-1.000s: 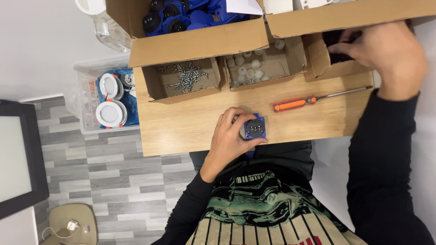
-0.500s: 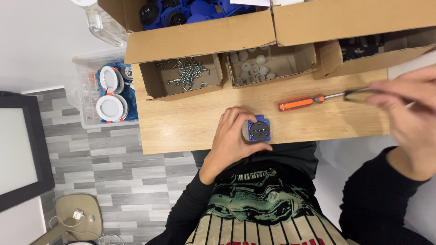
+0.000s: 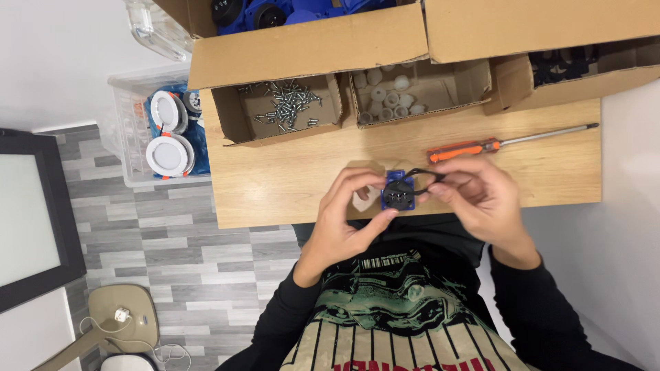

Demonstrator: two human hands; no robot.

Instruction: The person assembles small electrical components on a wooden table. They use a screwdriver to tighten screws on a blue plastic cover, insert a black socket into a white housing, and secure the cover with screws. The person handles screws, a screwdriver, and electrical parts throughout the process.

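Observation:
My left hand grips a small blue socket part with a black round face, held just above the near edge of the wooden table. My right hand pinches a thin black ring against the top right of that blue part. Both hands meet over the table's front middle. An orange-handled screwdriver lies on the table just beyond my right hand.
Three small open cardboard boxes line the back of the table: one with screws, one with white caps, one with dark parts. A bigger box of blue parts sits behind. A clear bin with round white lamps stands on the floor at left.
My right hand has come from the far right box down to the blue part, bringing a black ring. My left hand has kept hold of the blue part.

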